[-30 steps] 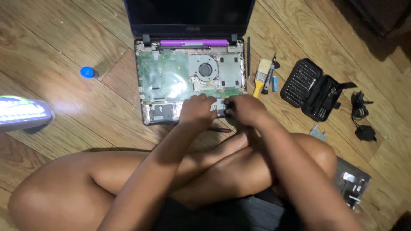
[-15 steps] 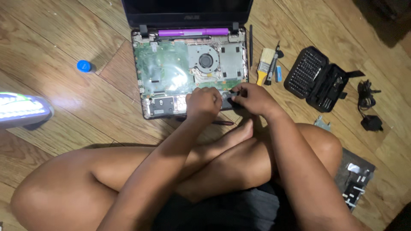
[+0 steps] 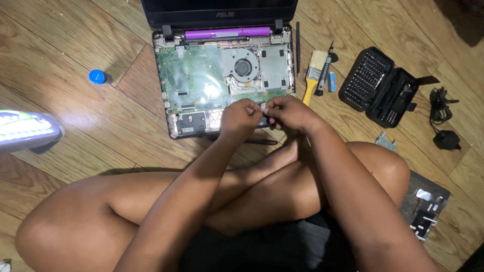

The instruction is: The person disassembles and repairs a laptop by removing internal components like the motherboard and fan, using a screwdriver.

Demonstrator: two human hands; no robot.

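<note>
Warm wood plank floor (image 3: 75,40); lit lamp (image 3: 25,131) at left, glare beside it.

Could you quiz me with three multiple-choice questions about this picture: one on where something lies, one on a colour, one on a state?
1. Where does the paintbrush lie?
A. right of the laptop
B. on the person's knee
C. beside the lamp

2. What colour is the small cap on the floor?
A. red
B. blue
C. yellow

3. How is the laptop?
A. shut
B. base opened, circuit board bare
C. upside down in a bag

Answers: 1 A, it lies just past the laptop's right edge. 2 B, the cap is blue. 3 B, green board and fan show.
</note>
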